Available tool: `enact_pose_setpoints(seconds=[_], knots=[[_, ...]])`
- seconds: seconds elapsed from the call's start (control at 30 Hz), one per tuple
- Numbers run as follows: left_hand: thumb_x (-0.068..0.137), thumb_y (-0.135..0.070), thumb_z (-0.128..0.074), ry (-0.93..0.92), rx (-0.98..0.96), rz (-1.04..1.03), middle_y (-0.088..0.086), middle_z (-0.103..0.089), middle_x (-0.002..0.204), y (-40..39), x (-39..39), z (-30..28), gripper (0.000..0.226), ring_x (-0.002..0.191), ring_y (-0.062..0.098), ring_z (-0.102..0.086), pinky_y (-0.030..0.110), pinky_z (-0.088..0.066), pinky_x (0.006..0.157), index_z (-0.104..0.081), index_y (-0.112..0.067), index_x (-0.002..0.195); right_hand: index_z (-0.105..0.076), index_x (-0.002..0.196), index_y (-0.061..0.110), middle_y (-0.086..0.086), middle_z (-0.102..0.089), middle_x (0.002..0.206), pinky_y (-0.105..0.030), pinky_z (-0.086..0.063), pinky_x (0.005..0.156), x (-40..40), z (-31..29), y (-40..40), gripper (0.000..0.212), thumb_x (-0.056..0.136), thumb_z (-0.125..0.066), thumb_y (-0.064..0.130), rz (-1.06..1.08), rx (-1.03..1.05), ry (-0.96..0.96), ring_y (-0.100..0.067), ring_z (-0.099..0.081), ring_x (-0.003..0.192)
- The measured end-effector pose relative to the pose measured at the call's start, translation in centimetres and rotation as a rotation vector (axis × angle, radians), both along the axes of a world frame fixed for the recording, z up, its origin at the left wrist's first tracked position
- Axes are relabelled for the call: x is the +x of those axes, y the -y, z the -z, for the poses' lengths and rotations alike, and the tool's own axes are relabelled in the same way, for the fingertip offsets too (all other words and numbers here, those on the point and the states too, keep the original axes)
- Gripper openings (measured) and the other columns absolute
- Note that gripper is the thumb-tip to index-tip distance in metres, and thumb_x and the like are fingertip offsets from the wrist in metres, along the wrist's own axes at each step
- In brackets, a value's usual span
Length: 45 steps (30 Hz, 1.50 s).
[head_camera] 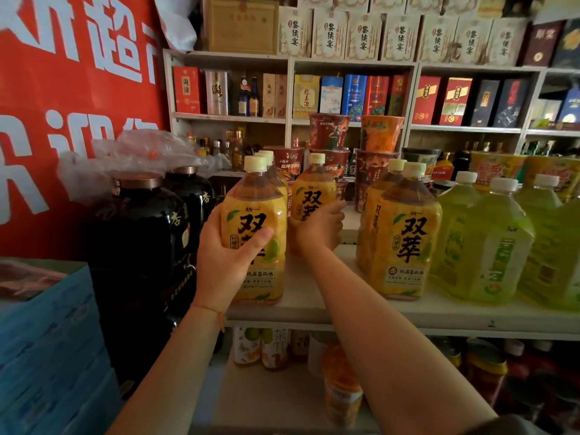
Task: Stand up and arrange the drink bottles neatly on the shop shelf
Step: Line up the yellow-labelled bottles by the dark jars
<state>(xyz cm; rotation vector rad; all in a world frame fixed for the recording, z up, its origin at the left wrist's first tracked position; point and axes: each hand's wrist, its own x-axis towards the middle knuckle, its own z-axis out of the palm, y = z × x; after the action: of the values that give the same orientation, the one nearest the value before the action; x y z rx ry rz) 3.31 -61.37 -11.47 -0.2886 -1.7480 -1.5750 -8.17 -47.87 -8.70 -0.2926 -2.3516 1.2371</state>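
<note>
Your left hand [226, 255] has its grip wrapped around the front yellow tea bottle [254, 233] at the left end of the shelf [314, 304], thumb laid across the label and fingers curled behind the bottle's left side. That bottle stands upright on the shelf's front edge, with more cream-capped bottles lined up straight behind it.

Your right hand [318, 229] reaches further back and closes its grip on a second yellow bottle [314, 196], fingers curled round its right side at label height. This one is upright too, just right of the first row and set deeper on the shelf.

To the right, apart from your hands, another pair of yellow bottles [405, 237] stands one behind the other, and beyond them green tea bottles [483, 243] fill the right end of the shelf. Stacked noodle cups [329, 133] sit behind the drinks. Two dark jars [141, 246] stand left of the shelf, beside a red banner [72, 105]. A lower shelf holds more bottles, partly hidden by your arms.
</note>
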Motion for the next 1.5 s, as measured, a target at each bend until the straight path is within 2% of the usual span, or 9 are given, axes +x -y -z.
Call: enact_pose_setpoints(seconds=[0.37,0.53,0.63,0.77,1.0,1.1,1.2,1.33,1.5], knots=[[0.065,-0.06,-0.078,0.032,0.024,0.031,-0.021,-0.069,0.109,0.1,0.0,0.2,0.046,0.102,0.0,-0.068,0.031,-0.058,0.086,-0.054,-0.068,0.104,-0.015,0.15,0.007,-0.015,-0.04,0.147,-0.051,-0.047,0.102,-0.6,0.1,-0.5,0.117,0.067,-0.089,0.043,0.001,-0.112,-0.016,-0.034,-0.046,0.134],[0.073,-0.051,-0.082,0.055,0.016,0.017,-0.017,-0.068,0.111,0.0,0.2,0.2,0.048,0.101,-0.003,-0.066,0.029,-0.058,0.087,-0.053,-0.059,0.11,-0.016,0.149,0.01,-0.013,-0.041,0.145,-0.051,-0.049,0.101,0.7,0.1,-1.3,0.115,0.066,-0.091,0.038,-0.064,-0.135,-0.007,-0.033,-0.047,0.132],[0.071,-0.055,-0.084,0.082,0.04,0.032,-0.018,-0.069,0.111,-0.1,0.3,0.2,0.052,0.1,-0.002,-0.067,0.034,-0.059,0.089,-0.052,-0.059,0.112,-0.015,0.147,0.013,-0.012,-0.045,0.142,-0.052,-0.053,0.097,2.3,0.2,-2.2,0.116,0.064,-0.092,0.04,-0.127,-0.144,0.016,-0.033,-0.051,0.129],[0.07,-0.06,-0.082,0.096,0.069,0.047,-0.018,-0.07,0.114,-0.1,0.5,0.2,0.055,0.104,0.002,-0.068,0.041,-0.059,0.092,-0.052,-0.06,0.115,-0.012,0.15,0.011,-0.009,-0.047,0.142,-0.042,-0.05,0.096,4.8,0.2,-3.5,0.118,0.067,-0.091,0.041,-0.191,-0.113,0.022,-0.03,-0.052,0.128],[0.068,-0.061,-0.083,0.105,0.092,0.139,-0.016,-0.072,0.113,-2.2,1.1,0.2,0.06,0.106,0.007,-0.07,0.043,-0.059,0.091,-0.055,-0.053,0.121,-0.025,0.152,0.015,-0.004,-0.049,0.141,-0.042,-0.054,0.096,9.6,-0.1,-5.4,0.081,0.088,-0.072,0.03,-0.338,-0.213,-0.051,-0.024,-0.056,0.124],[0.067,-0.068,-0.077,0.094,0.057,0.125,-0.015,-0.067,0.12,-4.4,1.1,0.5,0.064,0.109,0.003,-0.066,0.034,-0.058,0.091,-0.052,-0.055,0.124,-0.035,0.149,0.022,0.008,-0.054,0.135,-0.031,-0.053,0.092,13.8,0.7,-6.2,0.059,0.096,-0.06,0.026,-0.479,-0.214,-0.137,-0.008,-0.056,0.114],[0.078,-0.058,-0.077,0.055,0.021,0.126,-0.018,-0.063,0.12,-7.0,1.1,0.6,0.059,0.108,-0.01,-0.06,0.019,-0.053,0.09,-0.051,-0.044,0.129,-0.036,0.133,0.032,0.009,-0.058,0.122,-0.031,-0.058,0.088,15.8,2.1,-6.6,0.051,0.09,-0.062,0.021,-0.607,-0.215,-0.098,-0.007,-0.06,0.107],[0.083,-0.054,-0.065,0.091,-0.01,0.182,-0.023,-0.06,0.123,-9.0,0.6,0.5,0.051,0.112,-0.012,-0.057,0.012,-0.049,0.09,-0.043,-0.051,0.128,-0.035,0.14,0.024,0.004,-0.053,0.128,-0.024,-0.053,0.085,14.9,3.5,-7.6,0.065,0.087,-0.074,0.028,-0.498,0.006,-0.128,-0.012,-0.057,0.114],[0.099,-0.038,-0.059,0.157,-0.143,0.195,-0.019,-0.049,0.141,-9.5,0.2,0.7,0.07,0.124,-0.013,-0.047,0.002,-0.042,0.093,-0.022,-0.032,0.158,-0.039,0.125,0.017,-0.004,-0.059,0.12,-0.027,-0.048,0.073,13.4,3.2,-8.7,0.047,0.091,-0.071,0.02,-0.407,0.095,-0.118,-0.022,-0.061,0.104]])
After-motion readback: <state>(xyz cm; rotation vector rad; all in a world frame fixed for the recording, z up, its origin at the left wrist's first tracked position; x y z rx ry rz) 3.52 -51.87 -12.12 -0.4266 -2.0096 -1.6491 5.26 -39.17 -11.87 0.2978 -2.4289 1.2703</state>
